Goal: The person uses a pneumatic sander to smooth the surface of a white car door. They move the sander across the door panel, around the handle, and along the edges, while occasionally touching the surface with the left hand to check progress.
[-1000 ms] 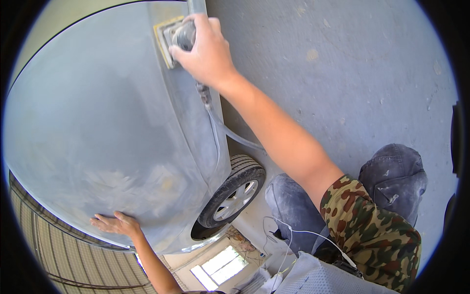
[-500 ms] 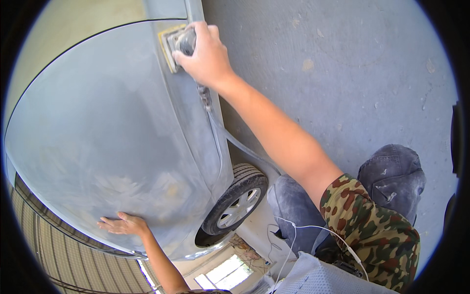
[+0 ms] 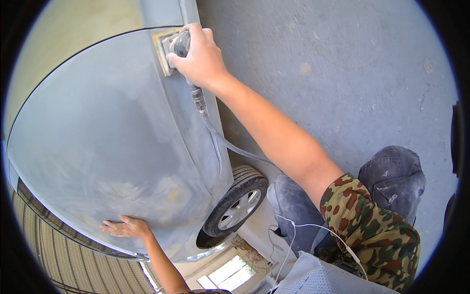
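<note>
My right hand (image 3: pixel 201 58) is closed around a small air-driven sander (image 3: pixel 170 49), pressing its square pad against the grey, dull car body panel (image 3: pixel 107 142) near the panel's upper edge. A clear air hose (image 3: pixel 223 142) runs from the tool down along my forearm. My left hand (image 3: pixel 125 228) lies flat with fingers spread on the lower part of the same panel, holding nothing. Pale, rubbed patches show on the panel just above the left hand.
A car wheel with a silver rim (image 3: pixel 237 208) sits beside my knees. The concrete floor (image 3: pixel 342 73) spreads to the right. My knees in dusty grey trousers (image 3: pixel 391 176) are bent. A thin white cable (image 3: pixel 313 230) hangs across my chest.
My right hand and the sander have slid slightly down along the panel edge. My left hand has stayed flat on the panel, shifting only a little.
</note>
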### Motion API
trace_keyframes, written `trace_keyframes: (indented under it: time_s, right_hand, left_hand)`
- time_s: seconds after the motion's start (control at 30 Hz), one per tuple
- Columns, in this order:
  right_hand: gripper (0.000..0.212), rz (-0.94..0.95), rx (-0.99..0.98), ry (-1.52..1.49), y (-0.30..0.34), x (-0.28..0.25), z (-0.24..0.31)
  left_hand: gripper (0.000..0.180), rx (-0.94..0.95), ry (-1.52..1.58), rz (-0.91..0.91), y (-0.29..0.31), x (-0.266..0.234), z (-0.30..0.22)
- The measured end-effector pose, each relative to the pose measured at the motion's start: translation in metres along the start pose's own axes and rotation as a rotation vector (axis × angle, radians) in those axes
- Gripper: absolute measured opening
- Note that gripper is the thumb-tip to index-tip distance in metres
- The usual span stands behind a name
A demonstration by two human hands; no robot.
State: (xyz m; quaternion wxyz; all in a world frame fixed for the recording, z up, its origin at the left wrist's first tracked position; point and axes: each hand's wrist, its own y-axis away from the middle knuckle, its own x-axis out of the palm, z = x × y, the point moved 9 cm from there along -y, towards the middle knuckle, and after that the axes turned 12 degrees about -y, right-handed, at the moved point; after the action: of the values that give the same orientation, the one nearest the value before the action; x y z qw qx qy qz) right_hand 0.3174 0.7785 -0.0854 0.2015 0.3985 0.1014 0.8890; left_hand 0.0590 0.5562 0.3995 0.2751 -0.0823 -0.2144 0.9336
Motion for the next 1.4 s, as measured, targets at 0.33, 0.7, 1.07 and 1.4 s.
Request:
trace_keyframes:
  time_s: [0.33,0.7,1.07,1.4]
  right_hand:
    - [0.058,0.045,0.031,-0.074,0.061,-0.003,-0.012]
    - [0.057,0.034,0.032,-0.073,0.064,-0.004,-0.019]
    - [0.059,0.108,-0.048,-0.257,0.037,0.012,0.024]
    - [0.064,0.109,-0.134,-0.246,0.005,0.016,0.039]
  left_hand:
    - [0.076,0.016,-0.008,-0.027,-0.002,-0.01,-0.021]
    - [0.076,0.006,-0.009,-0.029,0.0,-0.012,-0.018]
    - [0.076,-0.002,-0.028,-0.022,-0.008,-0.015,-0.012]
    - [0.075,-0.009,-0.038,0.013,-0.005,-0.005,0.007]
